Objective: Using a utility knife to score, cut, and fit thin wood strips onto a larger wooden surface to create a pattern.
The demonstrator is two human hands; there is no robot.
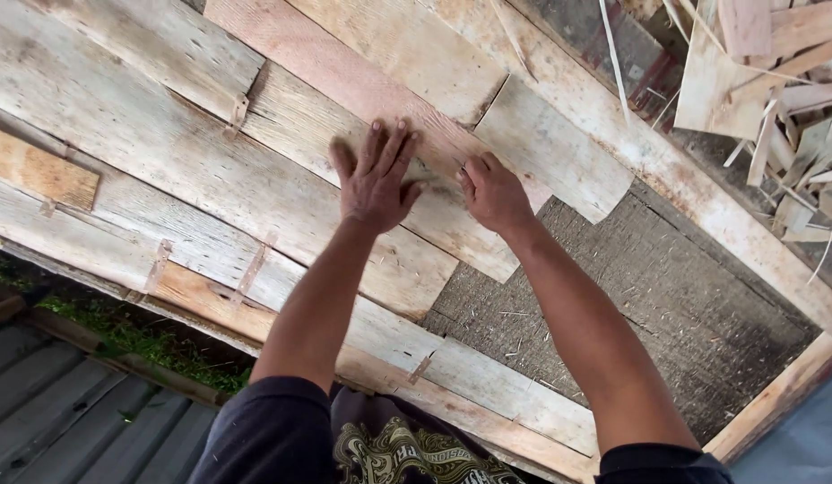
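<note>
Left hand (376, 184) lay flat, fingers spread, on the reddish shingle (362, 85); right hand (494, 193) pinched its lower edge alongside, shingle running up-left.

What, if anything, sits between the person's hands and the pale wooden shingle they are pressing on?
Nothing visible. The left hand lies flat, fingers spread, directly on the pale wooden shingle, and the right hand touches it beside the left, fingers curled. No tool or scrap lies between.
</note>
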